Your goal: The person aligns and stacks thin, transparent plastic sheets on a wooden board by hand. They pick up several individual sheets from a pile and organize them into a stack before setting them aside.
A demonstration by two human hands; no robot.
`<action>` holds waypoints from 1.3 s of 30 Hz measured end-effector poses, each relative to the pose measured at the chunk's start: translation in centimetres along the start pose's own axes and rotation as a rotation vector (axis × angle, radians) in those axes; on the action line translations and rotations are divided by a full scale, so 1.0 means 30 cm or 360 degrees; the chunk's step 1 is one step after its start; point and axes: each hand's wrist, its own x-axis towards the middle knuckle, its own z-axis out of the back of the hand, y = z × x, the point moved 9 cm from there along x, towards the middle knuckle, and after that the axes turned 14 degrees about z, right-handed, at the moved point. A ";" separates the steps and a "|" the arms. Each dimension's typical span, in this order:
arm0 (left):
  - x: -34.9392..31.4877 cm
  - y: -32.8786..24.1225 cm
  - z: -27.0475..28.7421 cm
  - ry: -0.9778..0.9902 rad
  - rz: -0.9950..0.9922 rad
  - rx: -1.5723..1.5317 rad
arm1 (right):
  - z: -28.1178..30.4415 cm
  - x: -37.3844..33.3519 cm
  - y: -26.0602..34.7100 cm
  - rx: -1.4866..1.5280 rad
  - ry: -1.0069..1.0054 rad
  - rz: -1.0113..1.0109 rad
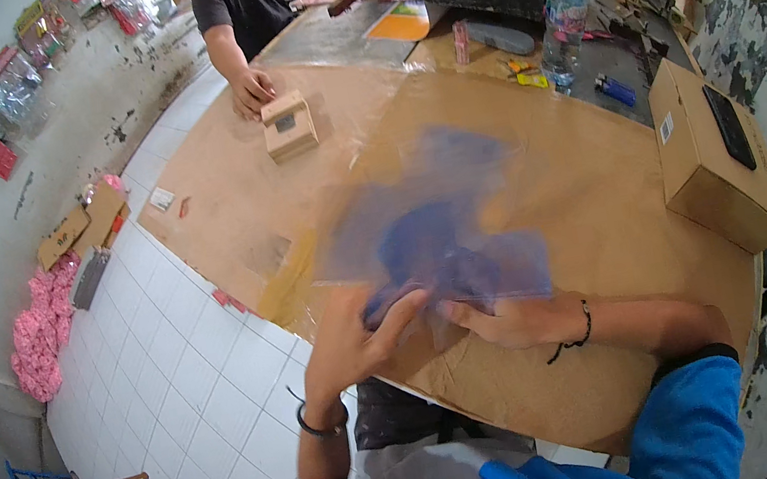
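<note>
Both left hand (352, 341) and right hand (524, 319): fingers grasping blurred blue plastic (430, 242). Brown-covered table (620, 200) beneath fingers; tiled floor (188, 374) left of them, peeling wall (764, 89) far right.

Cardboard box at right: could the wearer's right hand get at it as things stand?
Probably yes: nothing seems to stand between the right hand and the box, though that hand holds blurred blue sheeting.
</note>
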 end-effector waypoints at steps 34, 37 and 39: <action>0.005 0.327 0.083 -0.0452 0.0106 -0.0651 | 0.130 0.072 -0.065 0.0334 -0.0349 0.0671; 0.005 0.309 0.089 -0.0425 0.0015 -0.0422 | 0.123 0.072 -0.055 0.0489 -0.0460 0.0626; 0.002 0.294 0.089 -0.0413 -0.0044 -0.0290 | 0.124 0.067 -0.068 0.0548 -0.0529 0.0548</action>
